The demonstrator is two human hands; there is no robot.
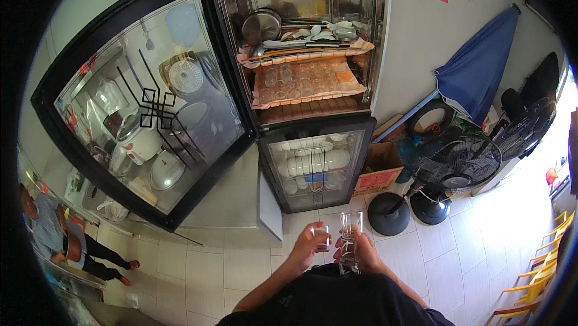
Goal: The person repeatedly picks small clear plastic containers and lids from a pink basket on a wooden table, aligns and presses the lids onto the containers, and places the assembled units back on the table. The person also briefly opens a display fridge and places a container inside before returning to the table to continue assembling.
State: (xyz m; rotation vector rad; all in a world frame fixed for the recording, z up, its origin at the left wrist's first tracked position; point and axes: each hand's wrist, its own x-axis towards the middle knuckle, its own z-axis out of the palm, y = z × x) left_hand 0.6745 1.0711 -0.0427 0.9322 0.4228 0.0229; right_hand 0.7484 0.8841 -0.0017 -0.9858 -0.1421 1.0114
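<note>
- While my left grip (308,243) and right grip (363,250) are both occupied with glassware, the cabinet (379,49) stands before me, upper door (211,179) swung wide to the left.
- Left grip: closed round one small glass (324,242), clear, its upper part exposed above my fingers.
- Right grip: closed round clear glassware, a tall glass (351,220) rising above my fingers and a lower glass (348,266) beneath; whether the two are nested or merely held together, I cannot tell.
- Position: all held pieces in front of my body, over the tiled floor (205,266), well apart from the shelves.
- Step in hand, as I judge it: handling glasses in a small batch, both grips loaded, none set down.
- Shelf stock: several clear glasses (286,72) on an orange-patterned cloth (340,76); which way up, too small to tell.
- Shelf above: a round pan (262,26) and assorted utensils (322,36).
- Lower door (361,151): shut, white bowls (334,158) behind its pane.
- Next move, in my judgement: calls for a firm, level hold, the two grips kept slightly apart so rims do not knock; any reach shelfward would need care at the cloth's edge.
</note>
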